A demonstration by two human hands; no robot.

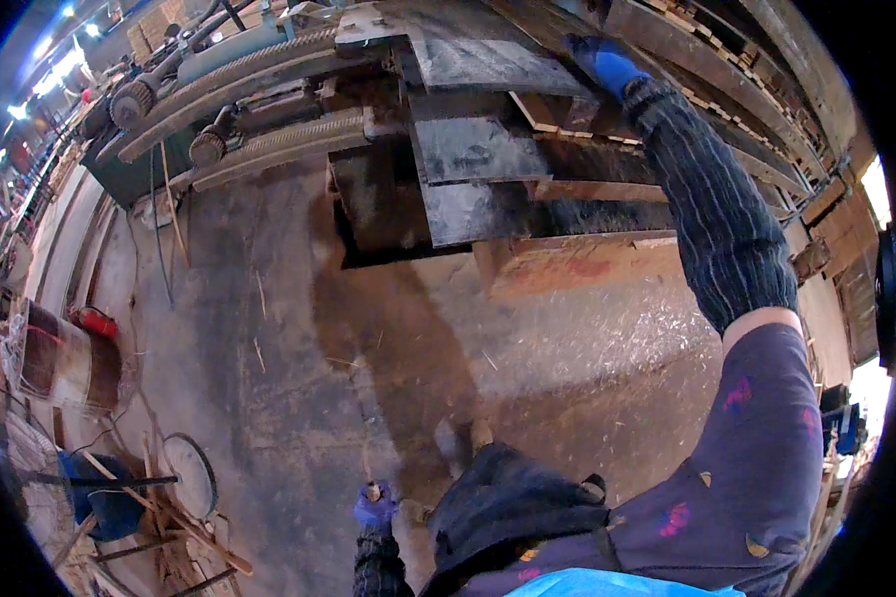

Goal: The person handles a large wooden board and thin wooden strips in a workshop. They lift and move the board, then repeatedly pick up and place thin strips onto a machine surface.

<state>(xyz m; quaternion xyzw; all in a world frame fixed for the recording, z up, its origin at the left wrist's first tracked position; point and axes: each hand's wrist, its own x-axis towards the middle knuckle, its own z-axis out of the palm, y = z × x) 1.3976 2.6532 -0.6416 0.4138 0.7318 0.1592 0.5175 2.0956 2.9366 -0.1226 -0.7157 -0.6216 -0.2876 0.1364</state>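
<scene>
Two gloved hands working at a veneer stack.
Right hand (605, 62) is pressing open-fingered on dark sheets (478, 149) upper right; left hand (375, 509) is gripping a thin stick (366, 468), bottom centre.

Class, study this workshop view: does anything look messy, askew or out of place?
Yes. Wood shavings lie scattered over the concrete floor below the stacked boards that the right hand touches. The boards overhang unevenly, their ends stepped rather than flush.

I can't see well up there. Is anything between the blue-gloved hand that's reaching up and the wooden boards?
Nothing visible stands between them. The right hand in its blue glove already rests on the stacked wooden boards beside the machine. The left hand hangs low, shut around a thin stick, far from the boards.
</scene>
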